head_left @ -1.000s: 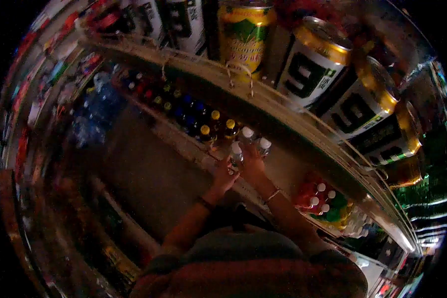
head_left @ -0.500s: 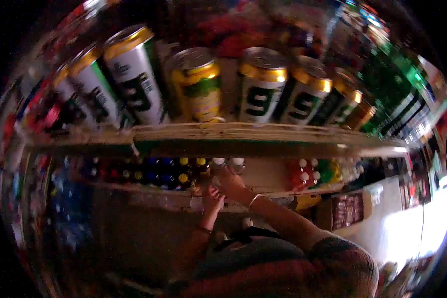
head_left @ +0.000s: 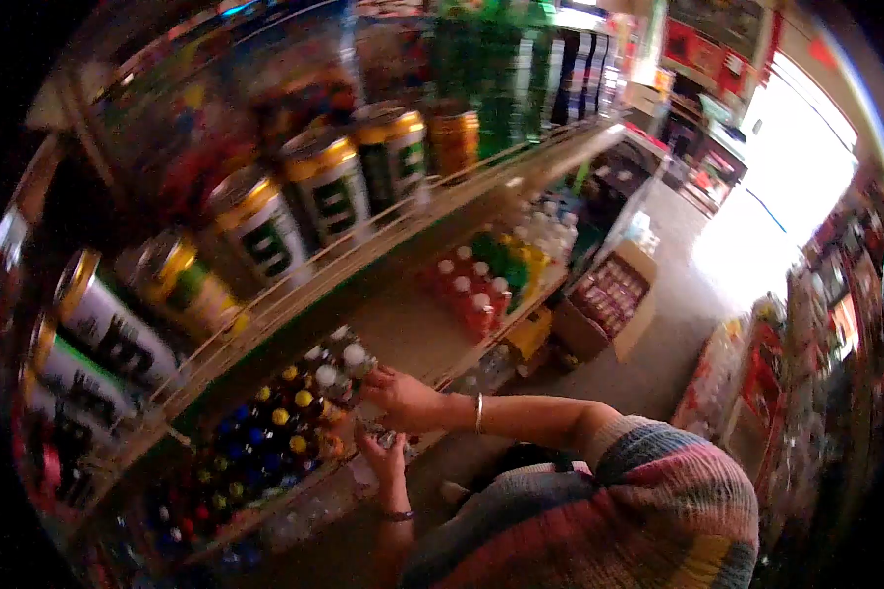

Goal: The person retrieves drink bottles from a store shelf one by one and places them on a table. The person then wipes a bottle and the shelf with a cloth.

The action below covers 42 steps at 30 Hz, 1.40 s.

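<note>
On the lower shelf, white-capped clear bottles (head_left: 339, 365) stand beside a group of dark bottles with yellow and blue caps (head_left: 275, 422). My right hand (head_left: 400, 398), with a bracelet at the wrist, reaches in from the right, its bent fingers at the edge of the white-capped bottles. Whether those fingers hold anything is hard to make out. Just below it is my left hand (head_left: 385, 454), thumb and fingers spread around something small and shiny near the shelf's front edge. That object is too blurred to name.
Tall cans (head_left: 265, 231) line the upper shelf (head_left: 314, 285) above my hands, with green bottles (head_left: 491, 69) further right. Red bottles (head_left: 471, 290) stand on the lower shelf. An open cardboard box (head_left: 614, 299) sits on the floor, near a bright doorway (head_left: 781, 167).
The view has swung right, bringing the doorway and floor box into clearer sight. My hands stay by the white-capped bottles and have moved slightly apart.
</note>
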{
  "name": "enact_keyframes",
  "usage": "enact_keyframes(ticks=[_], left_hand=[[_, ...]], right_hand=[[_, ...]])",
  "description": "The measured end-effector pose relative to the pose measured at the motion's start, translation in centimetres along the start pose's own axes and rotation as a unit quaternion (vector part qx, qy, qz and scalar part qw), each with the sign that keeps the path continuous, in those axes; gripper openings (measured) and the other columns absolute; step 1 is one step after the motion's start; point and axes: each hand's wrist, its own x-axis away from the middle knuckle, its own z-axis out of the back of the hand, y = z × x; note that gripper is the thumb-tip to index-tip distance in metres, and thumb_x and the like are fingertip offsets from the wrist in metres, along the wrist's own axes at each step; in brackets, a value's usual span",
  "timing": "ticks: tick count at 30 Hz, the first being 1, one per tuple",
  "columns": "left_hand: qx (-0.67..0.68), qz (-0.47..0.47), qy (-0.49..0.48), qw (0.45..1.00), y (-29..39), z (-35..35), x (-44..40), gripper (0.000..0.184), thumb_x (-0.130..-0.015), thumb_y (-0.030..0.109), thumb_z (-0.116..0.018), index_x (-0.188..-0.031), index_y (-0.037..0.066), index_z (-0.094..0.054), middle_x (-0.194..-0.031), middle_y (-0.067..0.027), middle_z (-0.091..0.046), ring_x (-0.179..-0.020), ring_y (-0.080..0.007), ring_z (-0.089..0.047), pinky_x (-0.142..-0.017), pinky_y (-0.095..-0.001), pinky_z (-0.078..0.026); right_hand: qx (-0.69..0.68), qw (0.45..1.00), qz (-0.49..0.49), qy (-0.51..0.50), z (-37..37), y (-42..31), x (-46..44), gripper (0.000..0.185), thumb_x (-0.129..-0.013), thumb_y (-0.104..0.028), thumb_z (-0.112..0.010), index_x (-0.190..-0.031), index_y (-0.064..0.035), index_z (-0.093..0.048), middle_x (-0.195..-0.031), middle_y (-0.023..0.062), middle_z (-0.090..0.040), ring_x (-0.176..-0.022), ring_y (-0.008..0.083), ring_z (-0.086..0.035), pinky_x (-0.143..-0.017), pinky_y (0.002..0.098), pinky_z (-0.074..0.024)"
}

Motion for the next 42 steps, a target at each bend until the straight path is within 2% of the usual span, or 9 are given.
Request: enact_keyframes(ticks=[5,8,11,13,18,21,27,34,42], left_hand=[[0.053,-0.055,-0.078,0.994,0.8,-2.5,2.0,0.078,-0.062,0.009,-0.079,-0.128,-0.002,-0.039,-0.126,-0.0162,-0.042,-0.114,-0.0263,-0.046,-0.093,-0.0397,-0.041],[0.118,0.008,-0.183,0.976,2.0,-6.4,4.0,0.078,-0.061,0.003,-0.078,-0.128,0.0,-0.038,-0.125,-0.0137,-0.045,-0.113,-0.0242,-0.047,-0.093,-0.0373,-0.042],[0.344,0.188,-0.278,0.877,2.1,-11.8,5.6,0.074,-0.063,-0.001,-0.076,-0.128,0.002,-0.04,-0.124,-0.0118,-0.047,-0.108,-0.0226,-0.051,-0.089,-0.0351,-0.046],[0.378,0.231,-0.336,0.831,4.8,-15.7,7.5,0.071,-0.065,-0.003,-0.074,-0.127,0.003,-0.04,-0.124,-0.011,-0.047,-0.106,-0.0212,-0.053,-0.086,-0.0339,-0.048],[0.286,0.15,-0.476,0.818,19.0,-24.6,13.4,0.063,-0.071,-0.003,-0.07,-0.127,0.004,-0.042,-0.124,-0.0095,-0.048,-0.102,-0.0184,-0.055,-0.082,-0.0315,-0.049],[0.279,0.255,-0.467,0.799,20.2,-32.1,17.4,0.061,-0.071,0.0,-0.071,-0.125,0.004,-0.044,-0.12,-0.0073,-0.051,-0.102,-0.0171,-0.054,-0.082,-0.0307,-0.049],[0.189,0.12,-0.576,0.786,25.4,-43.3,23.2,0.06,-0.069,0.001,-0.074,-0.122,0.001,-0.047,-0.114,-0.0048,-0.055,-0.102,-0.0159,-0.054,-0.085,-0.0303,-0.048],[0.194,0.168,-0.601,0.757,33.4,-54.1,23.6,0.067,-0.07,-0.002,-0.073,-0.128,-0.001,-0.04,-0.118,-0.0092,-0.052,-0.105,-0.0183,-0.055,-0.089,-0.0314,-0.048],[0.256,0.149,-0.638,0.711,36.5,-71.8,21.4,0.07,-0.069,-0.004,-0.073,-0.129,-0.001,-0.036,-0.119,-0.0115,-0.048,-0.105,-0.0219,-0.056,-0.088,-0.0328,-0.05]], right_hand=[[-0.062,0.998,-0.016,0.02,7.2,-2.3,5.2,0.05,-0.063,-0.011,-0.07,-0.111,-0.0074,-0.055,-0.103,0.0128,-0.052,-0.099,0.0331,-0.05,-0.086,0.0418,-0.043],[-0.053,0.992,-0.101,0.048,10.1,-2.7,10.1,0.051,-0.065,-0.015,-0.072,-0.113,-0.0087,-0.055,-0.103,0.0119,-0.052,-0.101,0.0323,-0.05,-0.086,0.0398,-0.0432],[-0.074,0.974,-0.204,0.065,13.9,-2.5,15.8,0.06,-0.07,-0.024,-0.072,-0.122,-0.0066,-0.048,-0.115,0.0152,-0.052,-0.109,0.0352,-0.047,-0.09,0.042,-0.0417],[-0.098,0.955,-0.25,0.127,16.7,-2.5,20.1,0.061,-0.071,-0.024,-0.073,-0.123,-0.0073,-0.047,-0.116,0.0147,-0.051,-0.109,0.0341,-0.047,-0.092,0.0416,-0.0414],[-0.162,0.886,-0.344,0.265,22.6,-2.7,31.7,0.069,-0.069,-0.026,-0.077,-0.127,-0.0083,-0.044,-0.12,0.0122,-0.052,-0.114,0.0301,-0.048,-0.095,0.0398,-0.0405],[-0.141,0.853,-0.421,0.275,24.1,-1.0,40.0,0.072,-0.069,-0.023,-0.078,-0.128,-0.0054,-0.042,-0.12,0.0122,-0.054,-0.113,0.0257,-0.051,-0.095,0.0366,-0.0407],[-0.233,0.78,-0.401,0.419,31.6,1.9,50.4,0.064,-0.072,-0.017,-0.076,-0.126,-0.005,-0.044,-0.112,0.0079,-0.058,-0.106,0.0161,-0.053,-0.093,0.0316,-0.041],[-0.416,0.651,-0.369,0.516,41.3,8.2,56.6,0.055,-0.077,-0.009,-0.07,-0.125,-0.0027,-0.043,-0.114,0.005,-0.055,-0.104,0.0137,-0.052,-0.09,0.0296,-0.0427],[-0.445,0.618,-0.395,0.514,52.8,19.7,64.0,0.055,-0.076,-0.011,-0.066,-0.124,0.0026,-0.043,-0.114,0.0138,-0.058,-0.104,0.0223,-0.058,-0.093,0.0352,-0.0448]])
